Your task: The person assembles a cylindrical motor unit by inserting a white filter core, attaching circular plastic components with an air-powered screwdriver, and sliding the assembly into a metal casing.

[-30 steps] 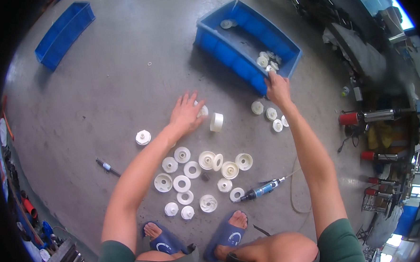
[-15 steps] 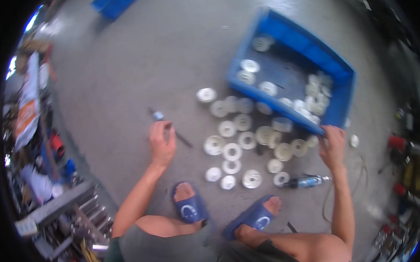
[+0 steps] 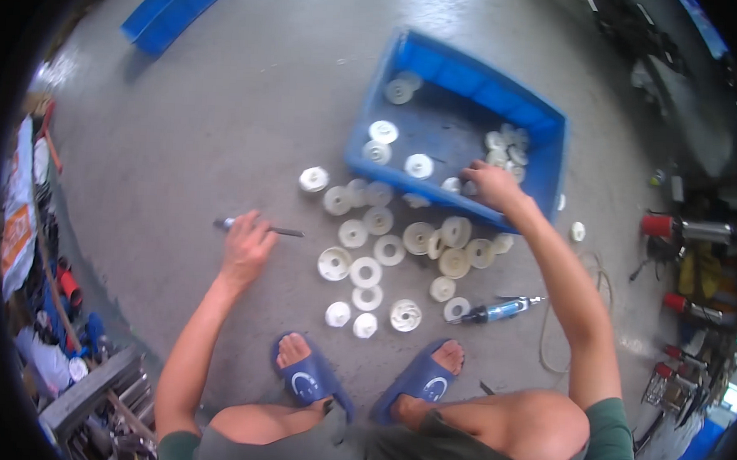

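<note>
My left hand [image 3: 247, 247] is closed round a slim dark pen-like tool [image 3: 285, 231] with a light band near its left end. It is held low over the floor, left of the loose parts. My right hand [image 3: 496, 185] reaches over the near wall of a blue plastic bin [image 3: 468, 71], fingers curled down among white round plastic parts [image 3: 452, 185]. What its fingertips hold, if anything, is hidden. More parts lie in the bin, including a bunch [image 3: 507, 146] at its right side. Several white and cream plastic rings and discs [image 3: 365, 272] are spread on the floor in front of the bin.
A blue air tool [image 3: 502, 309] lies right of the loose parts, near a thin hose [image 3: 543, 343]. Another blue bin [image 3: 180, 10] stands at the far left. Tools and clutter line both sides. My feet in blue slippers [image 3: 317, 387] are close to the nearest parts.
My right hand has moved from the bin's near rim to inside it, among the parts. My left hand still holds the tool, now turned nearly level. The view has shifted.
</note>
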### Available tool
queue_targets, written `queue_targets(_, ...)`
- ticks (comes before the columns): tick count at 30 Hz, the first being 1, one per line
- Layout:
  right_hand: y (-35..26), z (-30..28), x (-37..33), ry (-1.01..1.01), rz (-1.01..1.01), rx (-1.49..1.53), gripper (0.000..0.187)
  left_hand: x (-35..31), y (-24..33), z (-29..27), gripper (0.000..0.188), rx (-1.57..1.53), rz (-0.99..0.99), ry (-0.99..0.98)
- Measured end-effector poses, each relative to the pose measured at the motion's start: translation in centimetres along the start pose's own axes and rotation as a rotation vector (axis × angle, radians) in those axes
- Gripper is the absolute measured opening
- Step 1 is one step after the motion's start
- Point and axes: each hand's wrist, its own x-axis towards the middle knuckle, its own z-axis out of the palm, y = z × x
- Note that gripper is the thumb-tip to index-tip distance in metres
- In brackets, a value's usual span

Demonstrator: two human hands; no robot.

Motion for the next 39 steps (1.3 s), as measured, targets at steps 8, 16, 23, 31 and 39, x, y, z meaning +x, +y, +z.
queue_targets(8,-1.8,-4.6,-1.0,0.432,0.074,-0.007,0.032,1.6,-0.5,1.0,0.025,-0.025,-0.265,-0.291)
queue_targets(16,-13.7,3.0,-12.7,0.644,0.306,0.288,0.02,1.9,2.6,-3.6,0.02,-0.41,-0.366,0.023)
queue_targets(23,-12.8,4.5,-14.0,0.614,0.453,1.497,0.028,9.4,13.0,-5.6,0.027,-0.848,-0.307,-0.127)
queue_targets(31,-15.1,1.1,-15.8,0.402,0.42,2.214,0.02,12.0,17.3,-7.4,0.028,-0.802,-0.17,0.019)
queue_targets(39,-16.5,-4.8,-14.9,0.504,-0.186,0.766,0.016,10.4,16.3,-8.2,0.053,-1.071,-0.52,-0.163)
